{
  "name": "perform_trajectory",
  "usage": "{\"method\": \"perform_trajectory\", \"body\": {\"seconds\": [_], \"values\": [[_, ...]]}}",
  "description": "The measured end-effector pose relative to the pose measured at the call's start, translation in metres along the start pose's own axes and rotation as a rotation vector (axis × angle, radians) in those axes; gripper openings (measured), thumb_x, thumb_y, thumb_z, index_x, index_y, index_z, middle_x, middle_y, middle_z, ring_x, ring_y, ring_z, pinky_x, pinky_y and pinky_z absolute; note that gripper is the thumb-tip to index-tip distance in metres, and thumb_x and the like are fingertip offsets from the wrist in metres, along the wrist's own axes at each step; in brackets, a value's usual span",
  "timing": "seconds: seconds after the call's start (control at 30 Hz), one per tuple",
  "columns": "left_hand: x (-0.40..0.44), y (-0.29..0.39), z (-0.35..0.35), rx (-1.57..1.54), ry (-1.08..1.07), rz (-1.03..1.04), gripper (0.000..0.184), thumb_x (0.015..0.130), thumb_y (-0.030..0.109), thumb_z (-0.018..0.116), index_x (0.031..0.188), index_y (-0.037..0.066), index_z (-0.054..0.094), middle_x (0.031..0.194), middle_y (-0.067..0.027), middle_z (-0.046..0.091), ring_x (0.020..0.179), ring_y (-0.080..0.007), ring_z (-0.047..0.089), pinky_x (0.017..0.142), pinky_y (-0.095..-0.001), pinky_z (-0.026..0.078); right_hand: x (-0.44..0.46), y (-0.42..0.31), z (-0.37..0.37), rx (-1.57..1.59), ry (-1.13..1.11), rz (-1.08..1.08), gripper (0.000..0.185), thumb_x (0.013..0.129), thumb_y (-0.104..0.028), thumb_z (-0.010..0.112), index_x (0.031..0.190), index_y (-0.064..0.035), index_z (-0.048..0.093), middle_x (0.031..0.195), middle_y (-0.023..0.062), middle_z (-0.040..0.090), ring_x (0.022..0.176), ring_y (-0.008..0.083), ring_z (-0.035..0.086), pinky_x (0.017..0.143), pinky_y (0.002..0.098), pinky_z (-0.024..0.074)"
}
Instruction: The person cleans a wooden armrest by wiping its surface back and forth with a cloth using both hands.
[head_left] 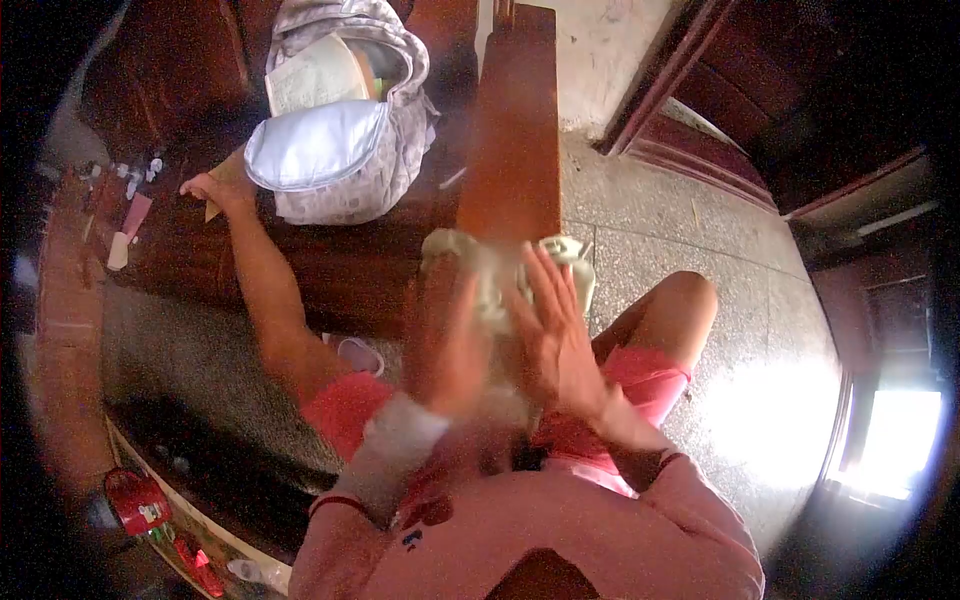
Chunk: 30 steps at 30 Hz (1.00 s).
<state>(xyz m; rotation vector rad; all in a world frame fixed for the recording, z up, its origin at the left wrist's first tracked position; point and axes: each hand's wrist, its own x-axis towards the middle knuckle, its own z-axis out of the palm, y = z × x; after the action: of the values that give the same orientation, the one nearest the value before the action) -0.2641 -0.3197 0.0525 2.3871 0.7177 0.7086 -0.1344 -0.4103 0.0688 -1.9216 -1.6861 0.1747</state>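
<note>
The right hand point(562, 350)'s fingers are straight and slightly spread (the left hand point(447, 345)'s too blurred to tell), and the pale green cloth point(450, 243) around their tips could slide off the narrow wooden ledge point(515, 130) under an uneven push.

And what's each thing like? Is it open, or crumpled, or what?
Backpack: open.
Papers: sticking out of the backpack.
Pale green cloth: bunched up.
Left hand: open, fingers spread, by the cloth.
Right hand: too blurred to tell.
</note>
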Motion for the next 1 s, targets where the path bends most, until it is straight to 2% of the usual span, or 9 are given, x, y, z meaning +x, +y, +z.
{"method": "perform_trajectory", "body": {"seconds": [0.17, 0.23, 0.37, 0.43, 0.5, 0.6, 0.7, 0.9, 1.0], "values": [[0.078, -0.028, 0.007, 0.126, -0.015, 0.191, 0.055, 0.079, 0.003, 0.044, 0.131, -0.002, 0.028, 0.133, -0.0226, 0.032, 0.124, -0.0367, 0.029, 0.103, -0.0404, 0.024, 0.074, 0.05, -0.001, -0.169, -0.023, -0.082, 0.057, 0.075, -0.013, 0.053, 0.127, -0.0005, 0.036, 0.135, 0.0292, 0.021, 0.126, 0.0427, 0.021, 0.104, 0.0482, 0.0174], [0.105, -0.04, 0.015, -0.026, -0.026, 0.193, 0.054, 0.079, 0.004, 0.045, 0.13, -0.002, 0.028, 0.133, -0.024, 0.031, 0.123, -0.0377, 0.03, 0.102, -0.0413, 0.025, 0.103, 0.068, 0.002, -0.208, -0.019, -0.055, 0.057, 0.077, -0.014, 0.052, 0.129, -0.0021, 0.033, 0.134, 0.0298, 0.021, 0.125, 0.0433, 0.021, 0.104, 0.0481, 0.0187], [0.167, -0.076, 0.048, 0.229, 0.034, 0.134, 0.053, 0.08, 0.006, 0.045, 0.13, -0.001, 0.029, 0.133, -0.026, 0.029, 0.122, -0.0396, 0.03, 0.102, -0.0418, 0.026, 0.15, 0.129, 0.03, -0.233, 0.152, -0.126, 0.051, 0.082, -0.017, 0.046, 0.13, -0.005, 0.033, 0.134, 0.0308, 0.021, 0.125, 0.044, 0.021, 0.103, 0.0494, 0.0188], [0.203, -0.099, 0.061, 0.176, 0.045, 0.221, 0.052, 0.081, 0.005, 0.041, 0.131, -0.001, 0.026, 0.134, -0.027, 0.025, 0.123, -0.0421, 0.028, 0.103, -0.0419, 0.025, 0.176, 0.151, 0.039, -0.202, 0.249, -0.141, 0.048, 0.083, -0.017, 0.042, 0.129, -0.0061, 0.034, 0.133, 0.0315, 0.022, 0.125, 0.0451, 0.021, 0.103, 0.0505, 0.0184], [0.235, -0.128, 0.09, 0.237, 0.169, 0.242, 0.05, 0.076, -0.002, 0.04, 0.125, 0.001, 0.033, 0.129, -0.0243, 0.029, 0.125, -0.0372, 0.023, 0.105, -0.0398, 0.02, 0.201, 0.16, 0.038, -0.253, 0.254, -0.087, 0.047, 0.084, -0.018, 0.042, 0.129, -0.006, 0.034, 0.132, 0.0323, 0.023, 0.124, 0.0468, 0.021, 0.102, 0.052, 0.0184], [0.275, -0.117, 0.084, 0.095, 0.042, 0.093, 0.049, 0.079, -0.004, 0.033, 0.128, 0.003, 0.03, 0.135, -0.0235, 0.022, 0.129, -0.0373, 0.015, 0.107, -0.0397, 0.016, 0.234, 0.192, 0.048, -0.324, 0.333, -0.122, 0.048, 0.083, -0.023, 0.042, 0.127, -0.0059, 0.034, 0.133, 0.0317, 0.02, 0.124, 0.0465, 0.02, 0.102, 0.0521, 0.0195], [0.303, -0.128, 0.09, 0.077, 0.08, 0.097, 0.047, 0.083, 0.0, 0.034, 0.129, 0.003, 0.028, 0.136, -0.0228, 0.021, 0.129, -0.0371, 0.017, 0.106, -0.0408, 0.019, 0.263, 0.207, 0.05, -0.333, 0.427, -0.104, 0.051, 0.084, -0.029, 0.044, 0.127, -0.0033, 0.035, 0.13, 0.0304, 0.028, 0.123, 0.045, 0.026, 0.101, 0.0522, 0.0201], [0.346, -0.149, 0.102, 0.236, 0.101, 0.028, 0.052, 0.087, 0.014, 0.037, 0.135, 0.003, 0.019, 0.138, -0.021, 0.023, 0.127, -0.0348, 0.024, 0.105, -0.0383, 0.022, 0.309, 0.229, 0.051, -0.529, 0.465, -0.099, 0.052, 0.082, -0.027, 0.046, 0.127, -0.0036, 0.035, 0.128, 0.0296, 0.031, 0.123, 0.0437, 0.027, 0.1, 0.0541, 0.0198], [0.362, -0.134, 0.088, 0.125, -0.003, -0.148, 0.051, 0.088, 0.014, 0.032, 0.137, 0.01, 0.018, 0.137, -0.0191, 0.027, 0.124, -0.0351, 0.031, 0.104, -0.039, 0.024, 0.321, 0.227, 0.043, -0.559, 0.405, -0.051, 0.051, 0.082, -0.027, 0.045, 0.127, -0.0037, 0.036, 0.126, 0.0279, 0.034, 0.122, 0.0424, 0.028, 0.1, 0.0535, 0.0203]]}}
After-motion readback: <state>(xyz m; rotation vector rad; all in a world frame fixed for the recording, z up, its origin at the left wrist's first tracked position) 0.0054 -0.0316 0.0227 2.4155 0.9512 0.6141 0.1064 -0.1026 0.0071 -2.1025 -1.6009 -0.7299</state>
